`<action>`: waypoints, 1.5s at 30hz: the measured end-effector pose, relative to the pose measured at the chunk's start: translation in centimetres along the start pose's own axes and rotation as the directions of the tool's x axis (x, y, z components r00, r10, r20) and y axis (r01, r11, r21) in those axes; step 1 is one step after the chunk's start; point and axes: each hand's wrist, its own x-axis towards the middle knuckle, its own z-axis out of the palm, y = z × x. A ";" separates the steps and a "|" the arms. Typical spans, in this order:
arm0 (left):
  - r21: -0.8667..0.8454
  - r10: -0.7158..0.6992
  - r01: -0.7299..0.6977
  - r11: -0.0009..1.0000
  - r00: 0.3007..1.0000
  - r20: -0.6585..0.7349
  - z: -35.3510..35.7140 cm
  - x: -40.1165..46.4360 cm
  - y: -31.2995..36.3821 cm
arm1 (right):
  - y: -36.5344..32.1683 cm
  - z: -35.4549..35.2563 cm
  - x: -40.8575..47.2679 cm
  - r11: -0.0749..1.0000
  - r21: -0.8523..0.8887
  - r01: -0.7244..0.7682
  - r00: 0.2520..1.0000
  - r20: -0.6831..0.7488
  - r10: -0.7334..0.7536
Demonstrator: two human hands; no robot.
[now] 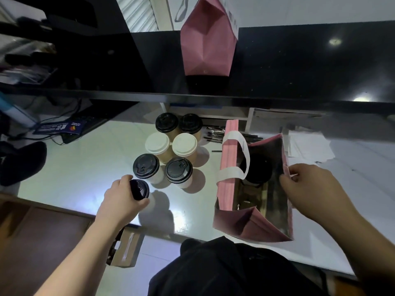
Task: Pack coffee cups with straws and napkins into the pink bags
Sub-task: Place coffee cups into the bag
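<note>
An open pink bag (229, 159) with white handles stands on the white counter at the right, with one black-lidded cup (257, 167) inside it. My right hand (307, 184) pinches the bag's right rim and holds it open. My left hand (120, 198) grips a black-lidded paper cup (141, 189) at the counter's front left. Behind it stand several more cups in a cluster: black lids (146, 166) (178, 170) in front, white lids (157, 144) (184, 144) in the middle, black lids (166, 122) at the back. Black wrapped straws (213, 133) lie behind the bag.
A second pink bag (205, 41) stands upright on the raised black ledge (299, 60) behind. White napkins or paper sheets (307, 146) lie at the right. A keyboard and cables (85, 122) sit at the left. A cardboard cup carrier (125, 248) is below the counter's front edge.
</note>
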 end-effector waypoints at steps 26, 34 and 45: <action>0.182 0.844 -0.952 0.246 0.302 0.443 -4.5 -6.7 29.0 | 1.9 -1.3 -2.0 0.996 0.081 -0.030 0.999 -0.023 0.031; 0.261 0.775 -0.946 0.193 0.310 0.551 2.5 -4.5 29.2 | 2.1 -1.4 -2.4 0.995 0.085 -0.043 0.998 -0.034 0.046; 0.233 0.814 -0.956 0.180 0.277 0.510 5.5 -3.7 26.7 | 2.2 -0.7 -2.8 0.989 0.139 -0.047 0.998 -0.032 0.052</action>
